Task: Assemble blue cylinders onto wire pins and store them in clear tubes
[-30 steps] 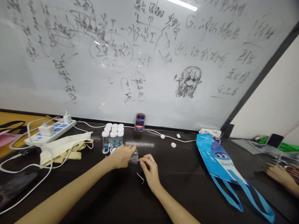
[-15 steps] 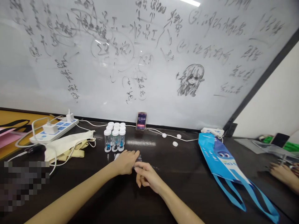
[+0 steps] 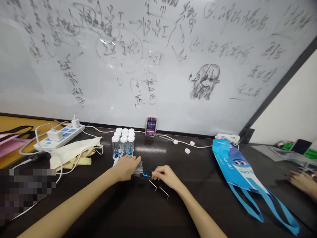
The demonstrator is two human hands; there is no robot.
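My left hand [image 3: 125, 168] is closed over a clear plastic tube [image 3: 138, 168] lying on its side on the dark table, and its palm hides much of it. Out of the tube's right end sticks a slim piece with a blue part [image 3: 145, 174] and a thin metal shaft. My right hand [image 3: 165, 175] pinches the tip of that shaft between thumb and fingers. Just below lie two thin, bent metal rods, one rod [image 3: 153, 184] nearer the tube and the other rod [image 3: 163, 190] further right. Behind my left hand, several upright clear tubes [image 3: 123, 142] with white caps hold small blue and dark pieces.
White caps [image 3: 187, 151] lie at the back by a cable. A phone-like screen [image 3: 151, 126] leans against the whiteboard [image 3: 99, 86]. A blue bag [image 3: 237, 165] lies right, a power strip [image 3: 59, 137] and cream cloth bag [image 3: 74, 152] left. Another person's hand [image 3: 300, 181] is far right.
My right hand has moved right, away from my left, and now pinches the metal shaft at the tube's end. Two bent rods now show on the table. My left hand has shifted slightly left.
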